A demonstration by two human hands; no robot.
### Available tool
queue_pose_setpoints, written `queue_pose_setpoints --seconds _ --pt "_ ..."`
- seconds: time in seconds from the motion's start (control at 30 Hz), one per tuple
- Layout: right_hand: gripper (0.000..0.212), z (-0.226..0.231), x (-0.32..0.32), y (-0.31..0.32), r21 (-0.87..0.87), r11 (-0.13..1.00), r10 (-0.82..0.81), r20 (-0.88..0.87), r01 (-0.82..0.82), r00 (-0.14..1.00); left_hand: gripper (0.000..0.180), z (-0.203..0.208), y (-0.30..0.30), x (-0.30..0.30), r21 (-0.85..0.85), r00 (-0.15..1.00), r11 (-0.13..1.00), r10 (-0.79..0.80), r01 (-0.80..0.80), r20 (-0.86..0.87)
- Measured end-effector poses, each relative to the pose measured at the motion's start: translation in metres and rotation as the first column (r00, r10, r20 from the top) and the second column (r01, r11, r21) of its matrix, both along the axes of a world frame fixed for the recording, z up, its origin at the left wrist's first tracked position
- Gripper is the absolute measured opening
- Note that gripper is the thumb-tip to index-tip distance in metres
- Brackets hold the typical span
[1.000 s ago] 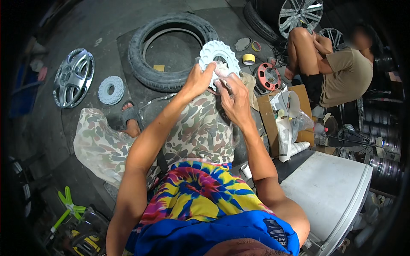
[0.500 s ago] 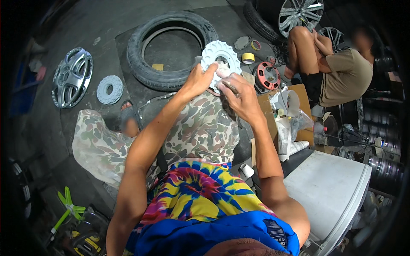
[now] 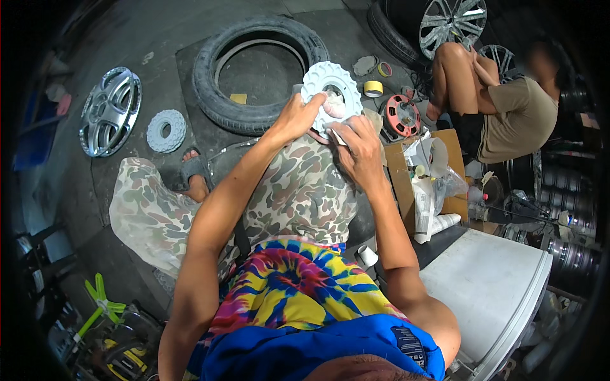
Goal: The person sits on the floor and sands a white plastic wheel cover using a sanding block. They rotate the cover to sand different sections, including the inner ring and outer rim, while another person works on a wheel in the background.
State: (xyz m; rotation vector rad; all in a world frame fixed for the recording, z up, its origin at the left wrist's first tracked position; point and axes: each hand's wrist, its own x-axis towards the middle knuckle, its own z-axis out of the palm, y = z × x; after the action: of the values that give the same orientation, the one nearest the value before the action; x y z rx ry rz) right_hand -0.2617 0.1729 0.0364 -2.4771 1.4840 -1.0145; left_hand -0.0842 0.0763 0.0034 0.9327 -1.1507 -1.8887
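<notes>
My left hand (image 3: 300,117) grips the left rim of a light grey ring with a scalloped edge (image 3: 316,76), its thumb on the near face. Whitish, dusty fingers show through the ring's centre hole. My right hand (image 3: 360,143) is closed on a small folded pale sheet (image 3: 342,132), perhaps sandpaper, at the ring's lower right edge. Its fingertips are partly hidden. The ring is held tilted above my camouflage-trousered knee. Similar grey scalloped rings (image 3: 175,140) lie on the floor to the left.
A large tyre (image 3: 206,105) lies just beyond. At far left stands a silver wheel (image 3: 101,113). Tape (image 3: 373,88) and a red-rimmed disc (image 3: 412,113) lie right of the ring. A cardboard box (image 3: 452,141), white cabinet (image 3: 489,273) and seated person (image 3: 518,120) are right.
My right hand has turned slightly and its fingers have shifted along the ring's lower right edge, showing more of the pale sheet. The left hand keeps its grip. The whole view has shifted slightly.
</notes>
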Motion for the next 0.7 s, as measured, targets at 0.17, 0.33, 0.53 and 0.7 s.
queue_pose_setpoints --seconds 0.17,0.33,0.53,0.7 --pt "0.045 0.002 0.008 -0.002 -0.006 0.998 -0.059 -0.015 0.059 0.998 0.046 0.001 0.002 -0.001 0.003 1.0 1.0 0.022 -0.022 -0.004" --pt "0.03 -0.017 0.001 0.013 0.013 0.994 -0.109 0.073 0.108 0.991 0.045 -0.011 -0.003 -0.005 -0.122 0.997 0.992 0.052 -0.044 0.062" --pt "0.013 0.005 0.031 0.004 0.21 0.966 -0.209 0.282 0.152 0.936 0.045 -0.028 -0.004 -0.001 -0.217 0.977 0.976 0.035 0.011 0.21" --pt "0.011 0.016 0.0 0.008 0.176 0.972 -0.157 -0.009 0.156 0.988 0.044 0.0 0.006 0.0 -0.09 0.998 0.996 -0.01 0.016 0.062"
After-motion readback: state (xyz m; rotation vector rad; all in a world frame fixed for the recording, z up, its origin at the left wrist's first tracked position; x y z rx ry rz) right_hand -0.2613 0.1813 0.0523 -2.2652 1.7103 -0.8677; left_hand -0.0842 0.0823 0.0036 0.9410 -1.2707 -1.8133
